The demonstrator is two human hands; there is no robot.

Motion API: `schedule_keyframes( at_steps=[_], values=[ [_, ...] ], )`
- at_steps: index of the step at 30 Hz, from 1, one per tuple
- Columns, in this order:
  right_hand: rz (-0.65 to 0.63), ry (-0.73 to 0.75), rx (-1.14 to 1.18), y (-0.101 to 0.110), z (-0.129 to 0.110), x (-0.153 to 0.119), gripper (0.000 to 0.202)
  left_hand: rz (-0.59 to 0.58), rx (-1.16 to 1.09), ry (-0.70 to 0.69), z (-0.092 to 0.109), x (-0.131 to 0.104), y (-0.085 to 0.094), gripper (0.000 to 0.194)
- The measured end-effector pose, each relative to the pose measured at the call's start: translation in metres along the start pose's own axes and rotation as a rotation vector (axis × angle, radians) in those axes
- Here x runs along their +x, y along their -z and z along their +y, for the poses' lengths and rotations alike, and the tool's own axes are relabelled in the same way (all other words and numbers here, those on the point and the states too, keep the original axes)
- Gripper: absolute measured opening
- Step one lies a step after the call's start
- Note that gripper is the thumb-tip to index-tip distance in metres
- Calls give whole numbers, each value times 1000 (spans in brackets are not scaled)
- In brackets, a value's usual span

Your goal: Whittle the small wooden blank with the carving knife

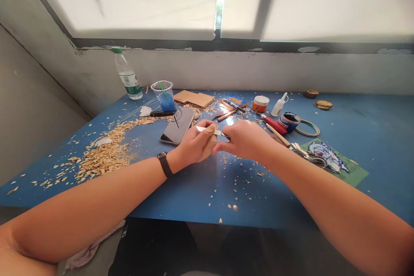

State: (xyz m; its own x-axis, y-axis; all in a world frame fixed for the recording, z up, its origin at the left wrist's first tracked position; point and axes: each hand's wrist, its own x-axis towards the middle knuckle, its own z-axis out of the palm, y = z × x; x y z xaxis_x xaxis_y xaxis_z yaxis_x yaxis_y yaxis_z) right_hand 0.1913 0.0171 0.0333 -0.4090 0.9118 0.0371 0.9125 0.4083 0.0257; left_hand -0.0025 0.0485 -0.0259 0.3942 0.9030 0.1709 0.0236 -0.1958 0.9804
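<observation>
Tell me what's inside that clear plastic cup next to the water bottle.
The cup has something blue in its lower part, and a green straw leaning in it. The blue hides the straw's lower end and anything at the bottom.

This looks like a small craft workshop, or a corner used as one: a blue table (145, 194) carries a heap of wood shavings (105, 153) at centre left and more chips near its middle. Carving tools (227, 115), a white-lidded jar (260, 104), a small squeeze bottle (278, 105) and a roll of tape (289, 121) crowd the right of centre, below covered windows (142, 0) across the top.
</observation>
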Motion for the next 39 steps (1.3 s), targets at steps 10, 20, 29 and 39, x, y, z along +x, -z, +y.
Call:
schedule_keyframes(
  at_steps=[10, 20, 29, 39],
  values=[
    [-78, 79, 45, 13, -15, -16, 48, -2, -40, -15, -7, 0, 0, 35],
    [-34, 2, 54, -1, -8, -4, 59, 27, -11, -3, -1, 1, 0, 27],
    [-70, 24, 63, 10, -12, -10, 57, -8, -40, 35, -5, 3, -1, 31],
    [-86, 97, 107, 12, -13, -14, 44, -66, 52, -48, -13, 4, 8, 37]
  ],
)
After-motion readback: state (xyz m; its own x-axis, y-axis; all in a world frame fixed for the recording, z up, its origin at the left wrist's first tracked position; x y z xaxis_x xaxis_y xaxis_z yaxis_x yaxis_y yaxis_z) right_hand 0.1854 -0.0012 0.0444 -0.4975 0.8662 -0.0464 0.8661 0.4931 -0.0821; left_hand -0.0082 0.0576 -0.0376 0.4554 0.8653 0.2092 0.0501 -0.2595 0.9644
